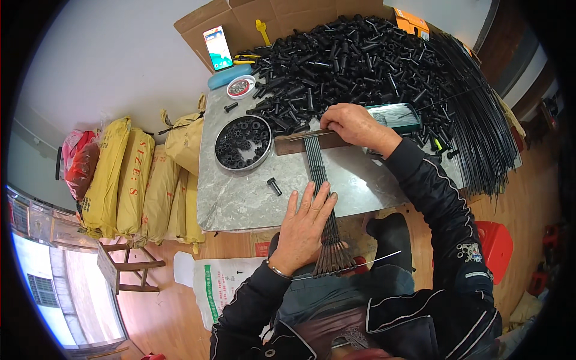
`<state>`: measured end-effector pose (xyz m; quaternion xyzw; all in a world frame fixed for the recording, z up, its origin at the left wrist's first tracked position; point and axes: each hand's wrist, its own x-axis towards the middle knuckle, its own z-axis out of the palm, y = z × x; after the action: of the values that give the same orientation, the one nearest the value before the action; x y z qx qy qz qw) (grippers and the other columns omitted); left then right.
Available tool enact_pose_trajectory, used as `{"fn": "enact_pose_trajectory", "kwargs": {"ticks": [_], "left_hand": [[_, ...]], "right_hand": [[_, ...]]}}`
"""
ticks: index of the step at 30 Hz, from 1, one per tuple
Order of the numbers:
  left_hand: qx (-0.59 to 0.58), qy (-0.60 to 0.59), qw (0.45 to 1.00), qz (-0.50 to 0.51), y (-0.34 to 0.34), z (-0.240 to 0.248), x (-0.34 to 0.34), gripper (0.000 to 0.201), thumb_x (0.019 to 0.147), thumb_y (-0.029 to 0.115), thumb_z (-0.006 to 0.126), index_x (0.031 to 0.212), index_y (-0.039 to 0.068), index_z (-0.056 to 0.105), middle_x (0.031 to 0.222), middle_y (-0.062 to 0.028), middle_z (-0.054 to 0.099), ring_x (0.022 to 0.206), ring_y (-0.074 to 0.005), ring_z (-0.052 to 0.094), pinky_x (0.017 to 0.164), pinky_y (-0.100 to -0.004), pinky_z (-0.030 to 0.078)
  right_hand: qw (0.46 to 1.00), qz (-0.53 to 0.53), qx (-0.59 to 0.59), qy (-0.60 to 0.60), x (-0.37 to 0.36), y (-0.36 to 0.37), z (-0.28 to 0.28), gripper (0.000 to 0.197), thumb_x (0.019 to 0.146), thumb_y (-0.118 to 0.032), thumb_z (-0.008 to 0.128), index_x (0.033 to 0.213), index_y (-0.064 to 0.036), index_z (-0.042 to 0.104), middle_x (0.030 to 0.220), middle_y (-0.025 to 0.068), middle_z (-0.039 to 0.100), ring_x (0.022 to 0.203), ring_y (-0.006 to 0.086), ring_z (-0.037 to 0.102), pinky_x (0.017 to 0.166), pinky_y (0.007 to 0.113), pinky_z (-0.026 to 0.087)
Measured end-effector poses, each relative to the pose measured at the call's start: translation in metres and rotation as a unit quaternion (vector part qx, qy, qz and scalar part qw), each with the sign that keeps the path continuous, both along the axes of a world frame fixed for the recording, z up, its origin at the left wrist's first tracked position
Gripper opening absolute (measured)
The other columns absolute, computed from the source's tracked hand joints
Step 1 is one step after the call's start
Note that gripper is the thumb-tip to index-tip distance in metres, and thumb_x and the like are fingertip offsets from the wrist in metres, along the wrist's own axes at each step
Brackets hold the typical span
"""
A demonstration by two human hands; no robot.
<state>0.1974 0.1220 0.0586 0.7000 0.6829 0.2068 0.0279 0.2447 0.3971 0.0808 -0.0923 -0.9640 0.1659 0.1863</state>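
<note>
A row of thin dark rods lies side by side over the table's near edge, their lower ends fanning out above my lap. My left hand rests on the rods with its fingers stretched out. Across their upper ends runs a wooden bar with a thin brown strip along its top. My right hand is closed at the strip's right part, fingers curled and thumb bent in. What lies under its palm is hidden.
Black tubular parts are heaped at the back, beside long black rods. A round bowl of black rings, a green box, a phone and one loose black part share the table. Yellow sacks stand left.
</note>
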Motion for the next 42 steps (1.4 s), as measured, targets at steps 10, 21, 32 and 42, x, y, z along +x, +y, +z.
{"fn": "enact_pose_trajectory", "kwargs": {"ticks": [10,21,32,42], "left_hand": [[-0.002,0.010,1.000,-0.002,-0.001,-0.001,0.000,0.085,0.073,0.050,0.070,0.139,0.005,0.041,0.150,-0.0153,0.033,0.139,-0.0357,0.027,0.112,-0.0532,0.021],[-0.001,-0.006,1.000,-0.005,-0.001,-0.002,-0.001,0.084,0.073,0.046,0.071,0.139,0.005,0.041,0.150,-0.0157,0.033,0.140,-0.0357,0.027,0.111,-0.0536,0.022],[0.014,0.010,1.000,0.001,0.000,-0.006,-0.001,0.071,0.073,0.013,0.065,0.139,0.005,0.042,0.150,-0.0148,0.034,0.140,-0.0351,0.028,0.112,-0.0530,0.022],[0.023,0.019,1.000,0.009,-0.002,-0.010,-0.002,0.072,0.068,0.000,0.058,0.139,0.006,0.042,0.150,-0.0130,0.034,0.140,-0.0333,0.028,0.111,-0.0519,0.023]], "right_hand": [[1.000,0.007,-0.007,-0.028,-0.003,-0.003,0.007,0.010,0.082,-0.004,0.059,0.088,-0.0041,0.067,0.086,0.0093,0.065,0.085,0.0293,0.063,0.075,0.039,0.050],[0.998,0.007,0.054,-0.015,-0.010,-0.012,0.005,0.008,0.081,-0.004,0.059,0.086,-0.0031,0.064,0.086,0.0097,0.065,0.085,0.0301,0.063,0.074,0.041,0.049],[0.988,0.006,-0.104,0.115,-0.018,-0.028,0.001,0.015,0.085,-0.005,0.060,0.100,-0.0037,0.060,0.088,0.0140,0.065,0.086,0.0317,0.063,0.075,0.038,0.050],[0.998,-0.029,0.007,0.062,-0.008,-0.017,-0.001,0.017,0.080,-0.005,0.059,0.097,-0.0035,0.063,0.092,0.0127,0.066,0.090,0.0326,0.062,0.079,0.041,0.048]]}}
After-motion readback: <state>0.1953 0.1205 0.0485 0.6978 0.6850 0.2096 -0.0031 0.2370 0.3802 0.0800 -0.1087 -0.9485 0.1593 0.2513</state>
